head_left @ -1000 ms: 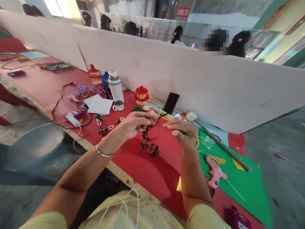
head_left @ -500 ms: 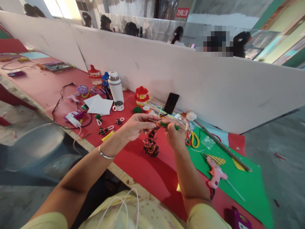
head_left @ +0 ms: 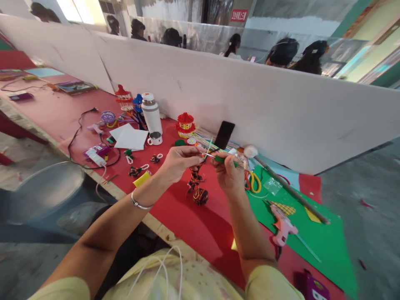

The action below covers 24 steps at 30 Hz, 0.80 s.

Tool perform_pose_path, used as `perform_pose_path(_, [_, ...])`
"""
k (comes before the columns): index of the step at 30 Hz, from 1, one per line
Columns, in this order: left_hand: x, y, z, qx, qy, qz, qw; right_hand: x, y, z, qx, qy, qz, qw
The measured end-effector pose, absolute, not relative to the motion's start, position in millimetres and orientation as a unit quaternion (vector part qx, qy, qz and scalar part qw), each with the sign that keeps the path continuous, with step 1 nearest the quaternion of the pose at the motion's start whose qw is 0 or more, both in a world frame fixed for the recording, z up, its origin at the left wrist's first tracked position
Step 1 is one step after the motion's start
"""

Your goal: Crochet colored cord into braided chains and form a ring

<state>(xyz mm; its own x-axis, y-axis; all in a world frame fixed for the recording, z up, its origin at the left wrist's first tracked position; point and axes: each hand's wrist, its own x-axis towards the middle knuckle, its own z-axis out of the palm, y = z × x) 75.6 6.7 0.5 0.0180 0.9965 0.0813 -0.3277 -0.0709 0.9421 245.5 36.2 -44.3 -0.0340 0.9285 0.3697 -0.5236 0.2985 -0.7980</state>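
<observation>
The left hand (head_left: 183,164) is closed in a pinch, thumb against fingers, on the top of a dark yarn piece (head_left: 194,179); the right hand (head_left: 230,173) grips a green-handled hook (head_left: 220,159), its metal tip reaching to the pinched fingers. The yarn piece hangs on the near side of the phone (head_left: 225,134), a little to its left, over a multicoloured yarn ball (head_left: 200,196).

The piece looks light, soft and limp — likely to twist rather than hold a shape, so a pinch close to the hook suits it best. The hook looks stiff and slim, best held by its green handle. Loose loops could snag or slip.

Red tabletop (head_left: 184,221) shows on the near side of the phone, running to the table's near edge. Beyond the phone stands the white partition (head_left: 187,75) — a hard limit; to its right and nearer, scissors (head_left: 255,183) lie close to the right hand.
</observation>
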Motion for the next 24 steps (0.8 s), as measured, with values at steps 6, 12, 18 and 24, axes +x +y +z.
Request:
perform_pose_path(6, [74.1, 6.3, 2.6, 0.419, 0.387, 0.583, 0.579, 249.6, 42.3, -45.1, -0.249, -0.427, 0.549, 0.674])
perform_pose_path(12, [71.2, 6.8, 3.9, 0.409, 0.388, 0.592, 0.576, 252.9, 47.1, -46.6, -0.243, -0.423, 0.542, 0.684])
perform_pose_path(18, [72.2, 6.4, 4.2, 0.402, 0.394, 0.591, 0.577, 252.3, 47.1, -47.5, -0.266, -0.435, 0.51, 0.693])
perform_pose_path(24, [69.9, 9.3, -0.2, 0.391, 0.394, 0.6, 0.576, 260.4, 48.9, -52.6, -0.311, -0.519, 0.436, 0.666])
